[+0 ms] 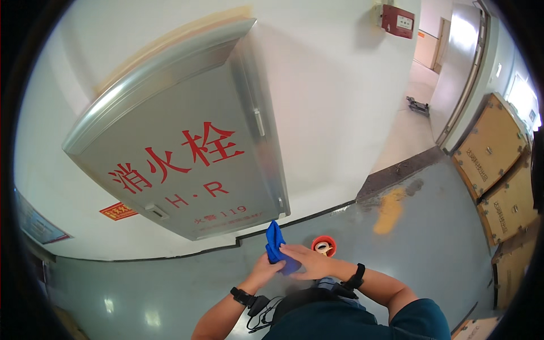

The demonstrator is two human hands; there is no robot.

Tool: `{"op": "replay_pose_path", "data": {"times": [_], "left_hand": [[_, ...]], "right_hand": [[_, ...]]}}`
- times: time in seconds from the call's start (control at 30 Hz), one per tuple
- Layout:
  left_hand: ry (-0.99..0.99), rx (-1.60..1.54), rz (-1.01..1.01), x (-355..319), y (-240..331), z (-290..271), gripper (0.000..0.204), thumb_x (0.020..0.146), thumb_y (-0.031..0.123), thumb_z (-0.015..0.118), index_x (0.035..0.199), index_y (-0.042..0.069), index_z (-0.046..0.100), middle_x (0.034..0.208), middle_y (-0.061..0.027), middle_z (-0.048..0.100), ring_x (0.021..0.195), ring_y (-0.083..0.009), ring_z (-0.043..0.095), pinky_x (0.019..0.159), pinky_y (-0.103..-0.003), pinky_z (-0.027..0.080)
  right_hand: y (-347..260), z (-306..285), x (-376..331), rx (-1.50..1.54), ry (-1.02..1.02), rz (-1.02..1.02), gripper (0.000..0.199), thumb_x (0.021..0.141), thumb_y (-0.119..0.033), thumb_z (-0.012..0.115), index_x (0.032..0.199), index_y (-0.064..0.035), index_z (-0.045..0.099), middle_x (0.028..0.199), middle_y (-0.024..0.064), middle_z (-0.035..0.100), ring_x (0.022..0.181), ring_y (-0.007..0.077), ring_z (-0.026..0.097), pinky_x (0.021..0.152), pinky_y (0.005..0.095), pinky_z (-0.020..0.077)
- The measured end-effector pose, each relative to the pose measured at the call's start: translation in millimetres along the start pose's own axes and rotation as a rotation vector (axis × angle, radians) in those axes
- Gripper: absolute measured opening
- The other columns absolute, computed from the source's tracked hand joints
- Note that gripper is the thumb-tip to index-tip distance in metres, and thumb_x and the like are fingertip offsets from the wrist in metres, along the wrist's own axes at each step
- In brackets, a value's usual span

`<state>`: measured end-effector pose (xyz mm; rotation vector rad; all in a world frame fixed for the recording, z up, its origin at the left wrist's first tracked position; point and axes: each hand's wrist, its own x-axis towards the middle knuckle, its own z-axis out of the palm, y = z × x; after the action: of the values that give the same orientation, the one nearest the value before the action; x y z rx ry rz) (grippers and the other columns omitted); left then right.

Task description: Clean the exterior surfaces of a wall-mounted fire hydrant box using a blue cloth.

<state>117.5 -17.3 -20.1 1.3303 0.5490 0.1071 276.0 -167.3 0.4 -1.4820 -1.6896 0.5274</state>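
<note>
A bunched blue cloth (273, 238) is held in front of my body, its folded tip pointing up toward the cabinet. My left hand (264, 272) grips the lower left side of the cloth. From the right, my right hand (309, 262) lies against the cloth with its fingers across it, and part of the cloth shows below those fingers. Just beyond my right hand, an orange-red bucket (333, 242) stands on the floor. Inside it are a pale roll of tape (323, 247) and something dark that I cannot make out.
A grey metal fire hydrant cabinet (243, 96) juts from the white wall ahead and left. Brown cartons (490, 147) are stacked at the right. An open door (458, 62) stands at the far right, and a red alarm box (396, 21) hangs high on the wall.
</note>
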Motion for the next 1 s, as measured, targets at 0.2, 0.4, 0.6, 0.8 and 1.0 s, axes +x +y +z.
{"op": "replay_pose_path", "data": {"times": [0.2, 0.4, 0.6, 0.8, 1.0], "left_hand": [[-0.037, 0.253, 0.0, 12.1, 3.0, -2.9, 0.036, 0.083, 0.009, 0.065, 0.118, 0.001, 0.058, 0.099, -0.0073, 0.066, 0.084, -0.0157, 0.064, 0.075, -0.031, 0.053], [0.025, 0.996, -0.141, 41.9, 31.7, 23.7, 0.043, 0.078, 0.014, 0.067, 0.119, 0.004, 0.059, 0.101, -0.0112, 0.069, 0.091, -0.0212, 0.067, 0.08, -0.034, 0.052], [0.017, 0.734, 0.014, 75.4, 37.3, 66.9, 0.043, 0.078, 0.014, 0.068, 0.119, 0.004, 0.059, 0.101, -0.0112, 0.069, 0.091, -0.0211, 0.067, 0.081, -0.034, 0.052], [0.043, 0.632, -0.002, 81.4, 38.0, 89.9, 0.044, 0.078, 0.015, 0.068, 0.12, 0.004, 0.059, 0.101, -0.0111, 0.069, 0.091, -0.0209, 0.066, 0.081, -0.034, 0.052], [0.057, 0.556, -0.004, 77.9, 27.4, 82.6, 0.044, 0.078, 0.015, 0.069, 0.12, 0.004, 0.059, 0.101, -0.0111, 0.069, 0.092, -0.0207, 0.066, 0.081, -0.034, 0.052]], "right_hand": [[16.9, -6.3, 4.1, -0.038, -0.007, -0.013, 0.067, 0.083, -0.028, 0.071, 0.141, -0.0072, 0.044, 0.149, 0.0182, 0.037, 0.132, 0.0373, 0.041, 0.111, 0.044, 0.0342], [23.4, -63.6, 20.6, 0.057, 0.064, -0.131, 0.052, 0.089, -0.035, 0.066, 0.131, -0.0065, 0.055, 0.137, 0.0159, 0.051, 0.125, 0.0357, 0.049, 0.105, 0.0426, 0.0402], [16.0, -75.7, 83.0, 0.274, -0.497, -0.211, 0.05, 0.101, -0.044, 0.041, 0.127, -0.0041, 0.057, 0.132, 0.0182, 0.056, 0.119, 0.0356, 0.053, 0.102, 0.0425, 0.0409], [-8.9, -130.7, 109.4, 0.28, -0.671, -0.269, 0.05, 0.103, -0.04, 0.038, 0.133, -0.0029, 0.052, 0.139, 0.0157, 0.051, 0.129, 0.0319, 0.047, 0.109, 0.0406, 0.0357], [-70.5, -97.5, 131.7, 0.319, -0.943, -0.3, 0.052, 0.102, -0.042, 0.036, 0.131, -0.0021, 0.054, 0.133, 0.0165, 0.056, 0.121, 0.0342, 0.052, 0.103, 0.0395, 0.0404]]}}
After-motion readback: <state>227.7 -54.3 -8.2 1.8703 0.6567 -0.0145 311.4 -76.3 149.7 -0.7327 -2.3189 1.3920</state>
